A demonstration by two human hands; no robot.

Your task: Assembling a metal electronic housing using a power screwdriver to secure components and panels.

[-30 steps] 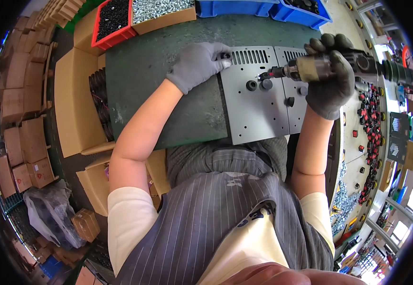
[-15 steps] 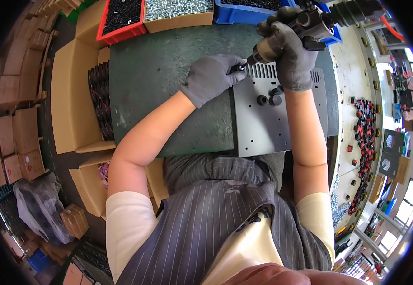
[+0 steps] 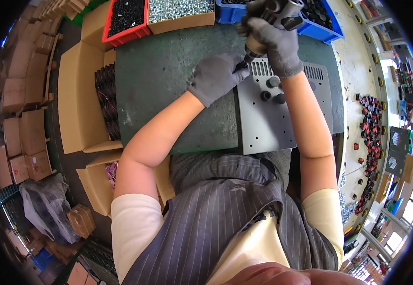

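My right hand (image 3: 275, 45), gloved, is wrapped tight around the driver (image 3: 263, 23) at the top centre of the frame, its tip aimed down at the upper left corner of the panel (image 3: 268, 121). My left hand (image 3: 216, 76) lies just left of that corner, fingers curled in and pinched together at the tip; I cannot tell whether a screw sits between them. The panel lies flat on the surface (image 3: 168, 95), centre right. I judge it stiff sheet metal, light enough to slide, with thin edges best gripped along the sides, clear of the three black knobs (image 3: 273, 90) and the slots near its top edge. The driver looks heavy and wants a full fist. Its upper end is cut off by the frame, my right forearm covers part of the panel, and the bit itself is hidden between my hands.
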